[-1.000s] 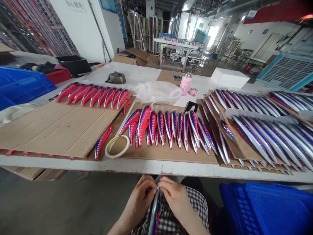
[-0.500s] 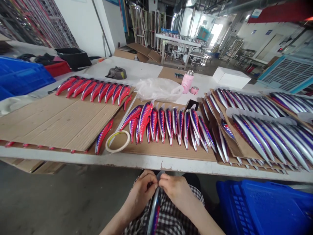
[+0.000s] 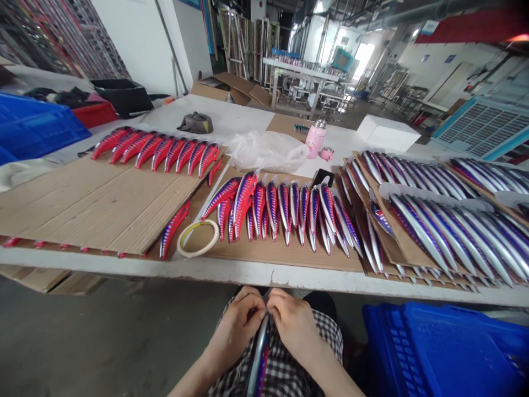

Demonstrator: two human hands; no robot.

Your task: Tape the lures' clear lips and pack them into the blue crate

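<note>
Both my hands are over my lap, below the table's front edge. My left hand (image 3: pixel 239 326) and my right hand (image 3: pixel 294 325) are closed, pinching the top end of one long fishing lure (image 3: pixel 258 361), silver with purple and red stripes, which hangs down between them over my checked clothing. What the fingertips work on at its tip is hidden. On the table ahead lies a roll of tape (image 3: pixel 198 239) beside a row of similar striped lures (image 3: pixel 285 212) on cardboard (image 3: pixel 273 255).
Red lures (image 3: pixel 157 151) line a cardboard sheet at the left. Silver-blue lures (image 3: pixel 446 231) fill stacked cardboard at the right. A plastic bag (image 3: pixel 268 150), pink bottle (image 3: pixel 316 140) and white box (image 3: pixel 387 132) stand further back. A blue crate (image 3: pixel 446 347) sits by my right knee.
My hands have stayed on the lure's tip, shifting only slightly closer together. The view has tilted a little.
</note>
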